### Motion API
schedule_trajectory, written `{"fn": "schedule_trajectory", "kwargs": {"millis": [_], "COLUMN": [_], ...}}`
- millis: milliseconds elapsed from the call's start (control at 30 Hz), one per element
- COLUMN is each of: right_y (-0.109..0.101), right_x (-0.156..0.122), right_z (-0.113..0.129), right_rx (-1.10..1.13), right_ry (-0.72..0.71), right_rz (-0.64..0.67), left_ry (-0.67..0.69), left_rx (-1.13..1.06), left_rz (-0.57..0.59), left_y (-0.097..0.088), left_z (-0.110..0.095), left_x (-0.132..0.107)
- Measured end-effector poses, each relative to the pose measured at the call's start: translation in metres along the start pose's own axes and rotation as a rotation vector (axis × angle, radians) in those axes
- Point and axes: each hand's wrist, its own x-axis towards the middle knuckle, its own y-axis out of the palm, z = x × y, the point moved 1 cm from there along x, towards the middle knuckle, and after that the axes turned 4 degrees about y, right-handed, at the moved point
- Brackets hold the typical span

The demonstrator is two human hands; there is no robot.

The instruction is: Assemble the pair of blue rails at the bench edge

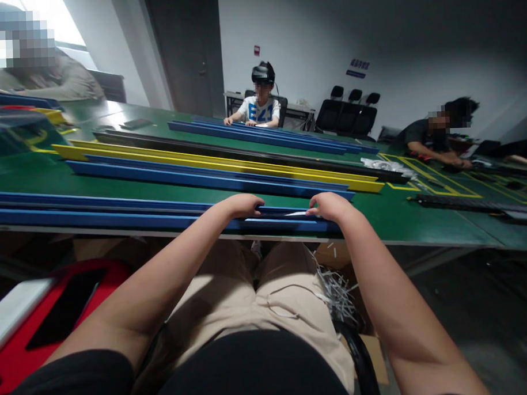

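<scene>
A long blue channel lies along the near edge of the green table in front of me. My left hand is closed over it near its right part, fingers curled down into it and partly hidden. A short distance to the right, my right hand pinches the end of a thin white strip between thumb and finger. The strip runs along the inside of the channel toward my left hand. Another pale stretch shows in the channel just below that hand.
Beyond lie another blue channel, a yellow channel, a black one and more blue ones. Clear plastic wrap sits to the right. Shredded white strips fill a box by my right leg. Several people sit around the table.
</scene>
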Motion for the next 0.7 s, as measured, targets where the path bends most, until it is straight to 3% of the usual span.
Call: {"fn": "schedule_trajectory", "kwargs": {"millis": [300,700], "right_y": [0.019,0.016], "right_x": [0.0,-0.007], "right_z": [-0.011,0.01], "right_rx": [-0.017,-0.095], "right_ry": [0.14,0.208], "right_rz": [0.065,0.038], "left_ry": [-0.038,-0.067], "left_rx": [-0.009,-0.044], "left_rz": [0.014,0.013], "left_y": [-0.002,0.002], "left_z": [-0.002,0.0], "left_x": [0.0,0.002]}}
